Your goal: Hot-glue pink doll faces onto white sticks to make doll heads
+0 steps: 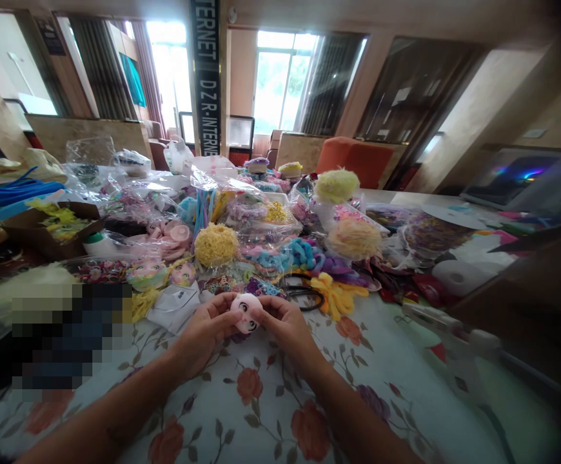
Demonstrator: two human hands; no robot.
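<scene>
A small pale pink doll head with painted eyes is held up between both hands, its face turned towards me. My left hand pinches it from the left, the thumb on its front. From the other side my right hand grips it, thumb also on the face. The back of the head and some of the fingertips are hidden. Just behind the hands lie heaps of small colourful beads or trinkets. Left of my left hand is a crumpled white packet, and a yellow fuzzy piece lies to the right.
Yarn balls such as a yellow one, clear bags and a cardboard box crowd the flower-patterned tablecloth. A white glue gun lies at the right. Doll faces rest at the left, near a pixelated area.
</scene>
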